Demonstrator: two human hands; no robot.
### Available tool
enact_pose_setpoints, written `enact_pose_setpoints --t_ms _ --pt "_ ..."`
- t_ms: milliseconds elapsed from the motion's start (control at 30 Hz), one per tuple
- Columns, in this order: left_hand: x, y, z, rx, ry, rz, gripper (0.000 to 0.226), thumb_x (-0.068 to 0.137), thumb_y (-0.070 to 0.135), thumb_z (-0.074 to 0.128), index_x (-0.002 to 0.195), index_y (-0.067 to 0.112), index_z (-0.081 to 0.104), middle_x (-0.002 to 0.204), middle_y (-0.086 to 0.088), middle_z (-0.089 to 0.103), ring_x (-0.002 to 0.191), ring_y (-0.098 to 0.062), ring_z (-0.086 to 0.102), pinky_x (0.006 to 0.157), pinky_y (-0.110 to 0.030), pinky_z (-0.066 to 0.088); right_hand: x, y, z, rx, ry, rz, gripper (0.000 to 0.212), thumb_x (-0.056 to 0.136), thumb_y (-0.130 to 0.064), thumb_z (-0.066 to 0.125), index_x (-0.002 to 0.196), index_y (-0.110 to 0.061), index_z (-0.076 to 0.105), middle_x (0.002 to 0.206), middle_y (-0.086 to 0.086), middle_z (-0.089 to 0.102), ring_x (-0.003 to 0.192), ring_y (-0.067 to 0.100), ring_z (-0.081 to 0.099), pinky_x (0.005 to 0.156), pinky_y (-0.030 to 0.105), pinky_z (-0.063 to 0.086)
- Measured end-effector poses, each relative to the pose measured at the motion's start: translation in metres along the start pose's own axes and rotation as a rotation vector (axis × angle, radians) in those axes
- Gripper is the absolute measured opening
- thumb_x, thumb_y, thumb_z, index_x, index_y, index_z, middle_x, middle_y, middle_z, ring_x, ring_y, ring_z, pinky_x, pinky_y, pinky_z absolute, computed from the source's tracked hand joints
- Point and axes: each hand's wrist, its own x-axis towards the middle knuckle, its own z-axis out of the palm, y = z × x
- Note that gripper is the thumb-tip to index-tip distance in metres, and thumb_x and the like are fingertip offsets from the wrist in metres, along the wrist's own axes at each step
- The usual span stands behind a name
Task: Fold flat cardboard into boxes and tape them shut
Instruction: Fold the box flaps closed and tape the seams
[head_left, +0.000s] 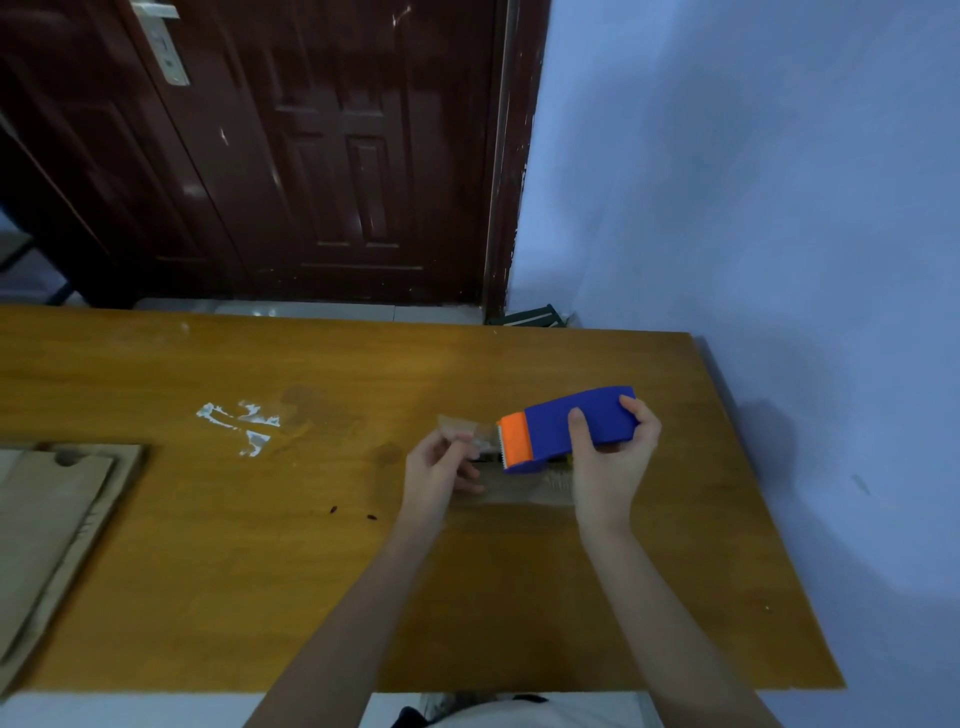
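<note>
My right hand (608, 457) grips a blue tape dispenser (566, 428) with an orange cutter end, held above the wooden table (260, 545) right of centre. My left hand (441, 467) pinches the loose end of clear tape (460, 428) that runs from the cutter. A stack of flat brown cardboard (52, 530) lies at the table's left edge, away from both hands.
Torn bits of white residue (239, 421) stick to the table left of centre. A dark red door (291, 145) stands behind the table, and a blue wall (753, 208) closes off the right side.
</note>
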Motion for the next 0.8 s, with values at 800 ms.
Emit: enact_pose_setpoints --t_ms 800 --pt "-0.001 -0.009 -0.009 0.284 0.115 0.032 0.034 0.097 0.023 0.050 0.073 0.004 0.063 0.051 -0.002 0.051 0.041 -0.013 0.044 0.037 -0.024 0.036 -0.021 0.017 0.010 -0.251 -0.128 -0.131 0.044 0.086 -0.007 0.067 0.116 -0.022 0.038 0.094 -0.010 0.055 0.077 -0.005 0.060 0.061 0.018 0.052"
